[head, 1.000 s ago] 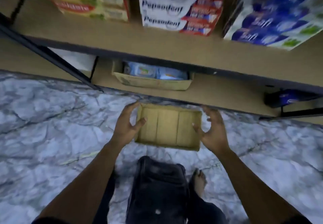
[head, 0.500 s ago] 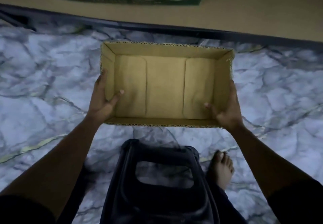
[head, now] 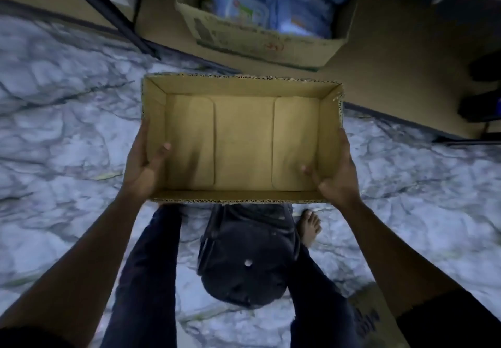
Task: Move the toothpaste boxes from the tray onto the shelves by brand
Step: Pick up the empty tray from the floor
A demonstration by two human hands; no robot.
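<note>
Our left hand [head: 143,167] and right hand [head: 337,176] grip the empty tray [head: 238,86] mid-frame, thumbs inside; sorting looks done, so setting it aside comes next.

The marbled grey floor [head: 67,130] carries a black stool [head: 244,266], with a bare foot [head: 309,228] just right of it. Beyond the stool, a low brown shelf [head: 393,76] bears a carton [head: 257,46] of blue packs [head: 298,3].

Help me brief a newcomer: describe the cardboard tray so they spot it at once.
Above the grey marble floor, in front of the low shelf, the left hand and right hand hold an open cardboard tray by its short walls. Unlike the carton on the shelf, which holds blue packs, it has nothing inside.
</note>
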